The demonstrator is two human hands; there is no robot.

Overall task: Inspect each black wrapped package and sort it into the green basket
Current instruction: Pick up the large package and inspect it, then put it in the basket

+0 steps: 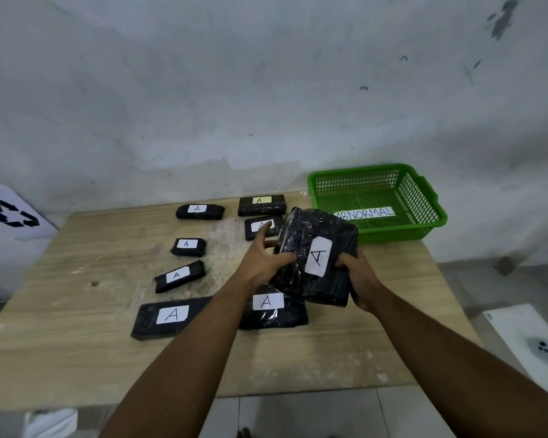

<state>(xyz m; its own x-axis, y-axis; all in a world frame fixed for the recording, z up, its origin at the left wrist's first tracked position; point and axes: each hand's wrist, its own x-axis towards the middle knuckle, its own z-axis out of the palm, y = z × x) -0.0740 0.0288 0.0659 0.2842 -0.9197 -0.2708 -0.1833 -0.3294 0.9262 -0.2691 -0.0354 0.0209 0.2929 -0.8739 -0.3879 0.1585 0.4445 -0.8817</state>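
Table (76, 358): light wood-grain top against a stained white wall (203, 90).

Basket (431, 213): green mesh, far right corner of the table, long axis running left-right. White "ABNORMAL" label lies on its floor; its left end is hidden behind the held package. No package visible inside.

Held package (301, 263): largest black wrapped block in view, lifted off the table between both hands. Long axis runs roughly near-to-far, far end tipped up and leaning slightly left, toward the basket's near-left corner. Labelled face is toward the camera; its white "A" sticker runs along the long axis. It overlaps the basket's left edge in view; can't tell if it touches.

Left hand (263, 260): grasps the package's left edge, fingers curled onto the front face, thumb sticking up behind.

Right hand (358, 279): grasps the right edge low down, fingers wrapped onto the front, palm under the near-right corner.

Other packages, all flat on the table, "A" stickers up:
- long flat one (159, 320), near left, axis left-right, right end under the left forearm
- one (276, 314) right below the held package, partly covered by it
- one (179, 276) tilted, right end farther
- one (189, 247) small, left of centre
- one (200, 212) at the far edge
- one (261, 205) at the far edge with a yellowish sticker
- one (253, 230) just in front of that, partly behind the left thumb

White sign (10, 213) with a recycling symbol leans left of the table.
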